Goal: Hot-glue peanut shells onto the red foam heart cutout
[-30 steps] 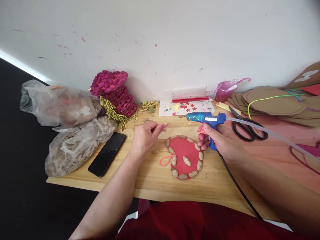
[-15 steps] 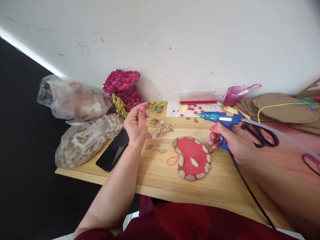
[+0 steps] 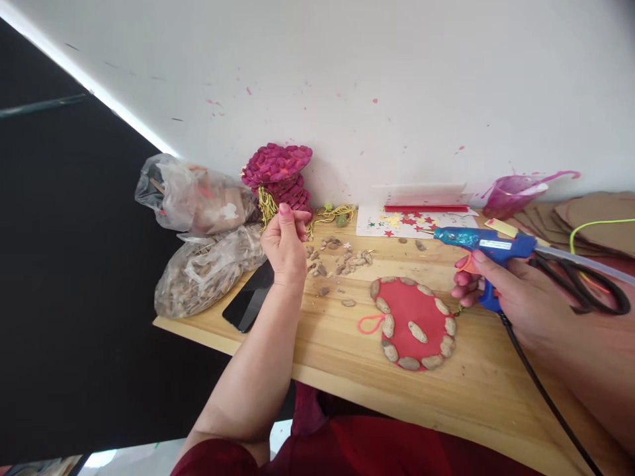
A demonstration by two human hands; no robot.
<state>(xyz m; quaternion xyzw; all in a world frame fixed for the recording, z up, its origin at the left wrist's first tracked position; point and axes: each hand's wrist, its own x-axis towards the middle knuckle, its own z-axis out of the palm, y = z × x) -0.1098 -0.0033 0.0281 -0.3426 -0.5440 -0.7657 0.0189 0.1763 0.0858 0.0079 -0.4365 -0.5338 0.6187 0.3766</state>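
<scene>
My right hand (image 3: pixel 520 291) grips a blue hot glue gun (image 3: pixel 513 246), its nozzle pointing left and a clear glue stick coming out of its back. Below it lies a red heart-shaped piece (image 3: pixel 404 304) edged with unshelled peanuts. One more peanut (image 3: pixel 417 332) rests on the heart's middle, and an orange string loop (image 3: pixel 370 325) sticks out at its left. Raised above the table, my left hand (image 3: pixel 285 248) has its fingers curled and thumb up; whatever it may hold is hidden. Loose peanuts and shells (image 3: pixel 352 263) are scattered beyond it.
Plastic bags (image 3: pixel 208 271) and a black phone (image 3: pixel 248 297) are at the left. Behind stand stacked magenta peanut-covered pieces (image 3: pixel 278 165), a sheet with star confetti (image 3: pixel 370 228) and a pink cup (image 3: pixel 510 195). Scissors (image 3: pixel 580 284) and cardboard pieces (image 3: pixel 595 218) lie at right.
The view has swung left, so things appear further right. My left hand has turned slightly, its thumb now pointing up. My right hand keeps hold of the glue gun above the heart's right side.
</scene>
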